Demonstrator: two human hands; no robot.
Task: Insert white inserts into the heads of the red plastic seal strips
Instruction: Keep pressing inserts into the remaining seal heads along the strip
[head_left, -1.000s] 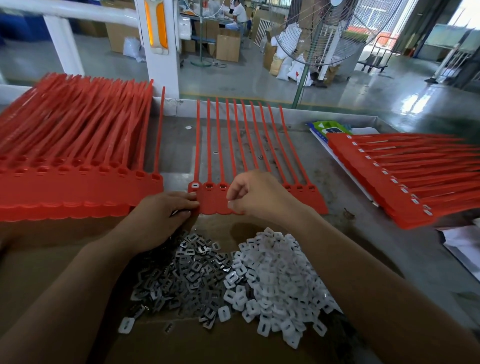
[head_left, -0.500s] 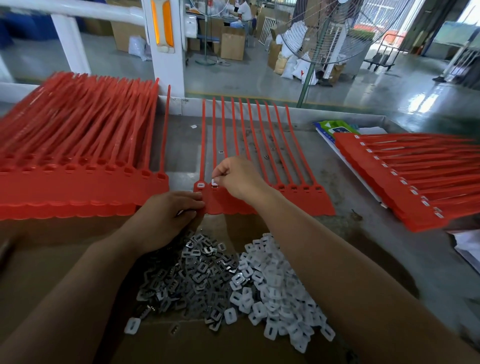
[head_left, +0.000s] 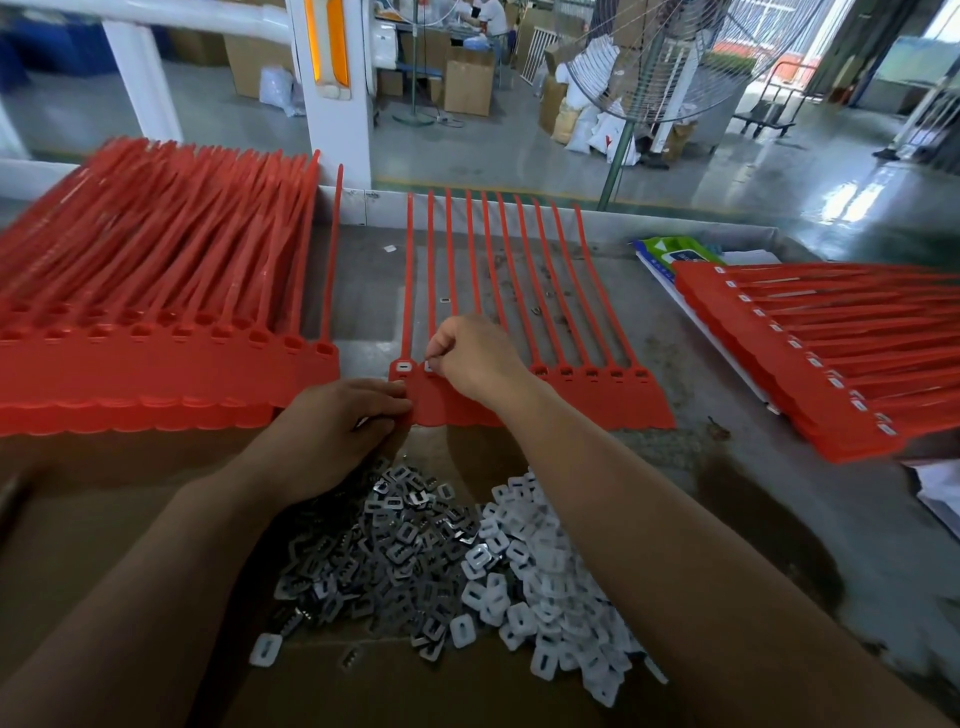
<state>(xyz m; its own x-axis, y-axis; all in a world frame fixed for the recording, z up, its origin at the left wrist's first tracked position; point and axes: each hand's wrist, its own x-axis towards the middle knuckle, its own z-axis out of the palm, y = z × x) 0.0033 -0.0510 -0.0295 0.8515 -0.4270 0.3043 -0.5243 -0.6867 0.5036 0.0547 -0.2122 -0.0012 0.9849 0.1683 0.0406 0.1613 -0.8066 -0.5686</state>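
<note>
A thick stack of red seal strips (head_left: 156, 364) is lying at the left. The left hand (head_left: 337, 431) is pinching the near left edge of the middle row of red seal strips (head_left: 597, 400), fingers curled onto it. The right hand (head_left: 478, 358), fingertips drawn together, is pressing a white insert (head_left: 429, 367) into the second head from the left. Nearer, grey metal clips (head_left: 384, 551) and loose white inserts (head_left: 545, 597) are lying heaped on cardboard (head_left: 104, 519). Another red stack (head_left: 831, 364) is sitting at the right.
</note>
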